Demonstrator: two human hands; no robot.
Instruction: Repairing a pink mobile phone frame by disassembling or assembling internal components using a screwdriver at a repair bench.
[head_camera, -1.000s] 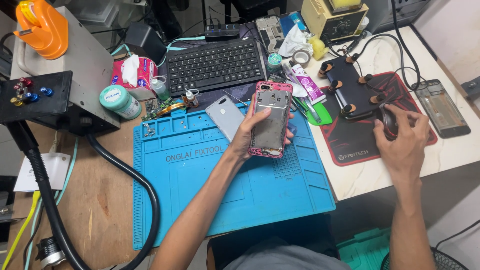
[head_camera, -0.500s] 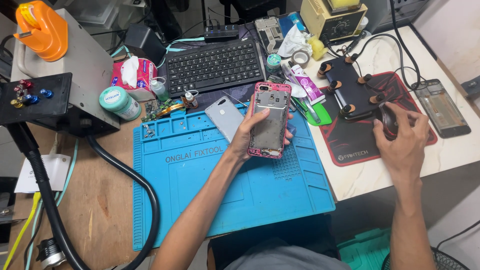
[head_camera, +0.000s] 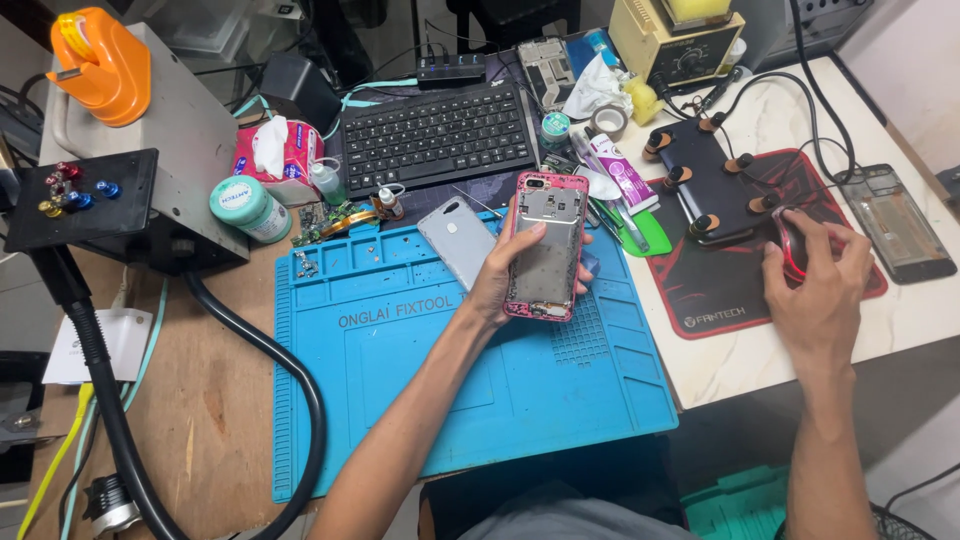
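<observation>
My left hand (head_camera: 500, 285) holds an opened phone (head_camera: 546, 245) with a pink frame, its bare inner plate facing up, above the blue silicone work mat (head_camera: 420, 390). A grey phone back cover (head_camera: 457, 243) lies on the mat just left of it. My right hand (head_camera: 818, 290) rests over a black computer mouse (head_camera: 790, 243) with a red glow, on the red and black mouse pad (head_camera: 720, 290).
A black keyboard (head_camera: 437, 137) sits behind the mat. A black clamp fixture (head_camera: 705, 180) lies on the mouse pad, another phone (head_camera: 897, 222) at the far right. A grey machine with an orange tape dispenser (head_camera: 100, 65), a thick black hose (head_camera: 270, 350), tubs and tissues stand left.
</observation>
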